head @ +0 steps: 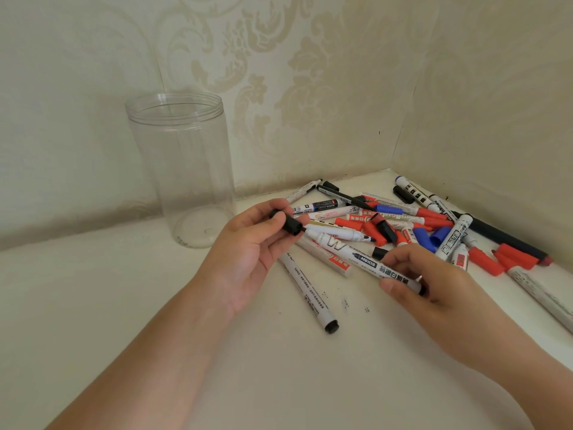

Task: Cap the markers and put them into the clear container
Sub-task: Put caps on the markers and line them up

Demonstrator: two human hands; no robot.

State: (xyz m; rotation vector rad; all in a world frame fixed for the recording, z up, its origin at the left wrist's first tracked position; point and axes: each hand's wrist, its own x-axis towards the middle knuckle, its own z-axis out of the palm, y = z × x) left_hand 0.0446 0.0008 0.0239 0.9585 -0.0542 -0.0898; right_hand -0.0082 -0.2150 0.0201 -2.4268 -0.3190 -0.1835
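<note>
Markers first: the right hand (434, 290) grips a white-barrelled whiteboard marker (366, 259) near its tail, while the left hand (248, 243) pinches a short black plastic cap (290, 224) whose mouth seems to meet the tip. Line them up straight, then push firmly home. Behind stands the empty clear plastic container (183, 169); loose markers (418, 221) crowd the white table (124, 305)'s corner

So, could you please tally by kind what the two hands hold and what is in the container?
Cap, black, in left hand: 1
Marker, uncapped, in right hand: 1
Markers in container: 0
Total: 2
</note>
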